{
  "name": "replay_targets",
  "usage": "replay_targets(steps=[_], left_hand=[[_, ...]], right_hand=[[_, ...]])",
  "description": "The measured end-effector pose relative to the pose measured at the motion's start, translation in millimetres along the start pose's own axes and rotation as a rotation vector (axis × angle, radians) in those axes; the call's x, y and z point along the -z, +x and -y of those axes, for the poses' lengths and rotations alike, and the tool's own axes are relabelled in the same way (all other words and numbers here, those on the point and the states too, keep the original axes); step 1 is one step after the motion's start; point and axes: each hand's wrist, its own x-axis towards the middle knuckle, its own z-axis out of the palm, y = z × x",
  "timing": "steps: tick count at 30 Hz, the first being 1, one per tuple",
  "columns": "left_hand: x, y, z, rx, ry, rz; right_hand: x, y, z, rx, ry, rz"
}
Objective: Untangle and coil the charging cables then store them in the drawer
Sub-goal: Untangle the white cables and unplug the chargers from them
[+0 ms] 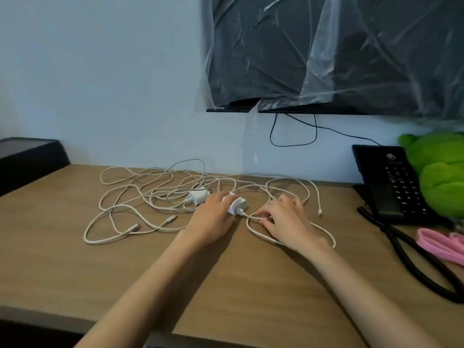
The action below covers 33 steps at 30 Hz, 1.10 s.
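Observation:
A tangle of white charging cables (140, 189) sprawls across the wooden desk (75, 267), with loops reaching left and right. Two white plug adapters lie in its middle: one (197, 196) sits free, the other (237, 206) is under the fingers of my left hand (213, 219), which grips it. My right hand (286, 219) pinches the cable (253, 231) just where it leaves that adapter. A loose connector end (320, 212) lies to the right. No drawer is in view.
A black desk phone (391, 184) with its coiled cord (414, 262) stands at the right, beside a green plush toy (442, 172) and a pink cable (439, 244). A plastic-covered screen (326, 54) hangs on the wall. A black box (27, 156) sits far left.

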Motion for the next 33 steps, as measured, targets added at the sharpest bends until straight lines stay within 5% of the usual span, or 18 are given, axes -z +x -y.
replay_targets(steps=[12, 17, 22, 27, 33], left_hand=[[-2, 12, 14, -0.131, -0.213, -0.193], [14, 5, 4, 0.0, -0.768, -0.159], [37, 0, 9, 0.192, -1.176, -0.188], [51, -4, 16, 0.265, -1.291, -0.169], [50, -5, 9, 0.19, -1.168, -0.096]], right_hand=[[14, 25, 11, 0.089, 0.413, -0.358], [40, 43, 18, 0.07, 0.556, -0.432], [59, 44, 7, -0.139, 0.974, -0.553], [50, 40, 10, -0.199, 1.202, -0.341], [44, 35, 18, -0.127, 1.095, -0.261]])
